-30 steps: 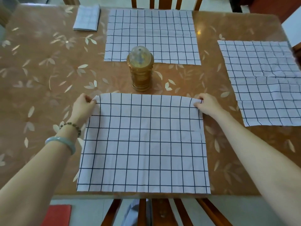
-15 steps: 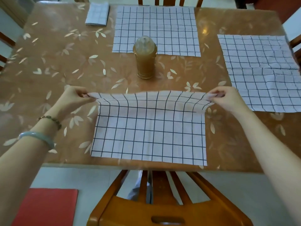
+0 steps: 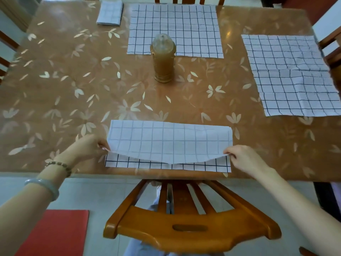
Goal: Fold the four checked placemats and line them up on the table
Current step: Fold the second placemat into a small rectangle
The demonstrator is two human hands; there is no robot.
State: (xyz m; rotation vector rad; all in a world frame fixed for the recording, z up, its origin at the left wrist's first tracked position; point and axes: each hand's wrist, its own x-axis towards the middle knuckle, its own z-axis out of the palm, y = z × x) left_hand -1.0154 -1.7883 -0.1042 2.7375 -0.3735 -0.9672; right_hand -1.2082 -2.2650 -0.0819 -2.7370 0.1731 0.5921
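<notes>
we've got the near placemat (image 3: 168, 143) pinched at both corners, left hand (image 3: 86, 147) on one, right hand (image 3: 243, 159) on the other, flap draped toward us. its long axis runs straight across between the hands, and the flap's edge sags short of the near edge, so both corners probably need to come closer evenly. the folded placemat (image 3: 110, 12) sits far ahead-left on the table (image 3: 55, 89). no readable writing anywhere.
</notes>
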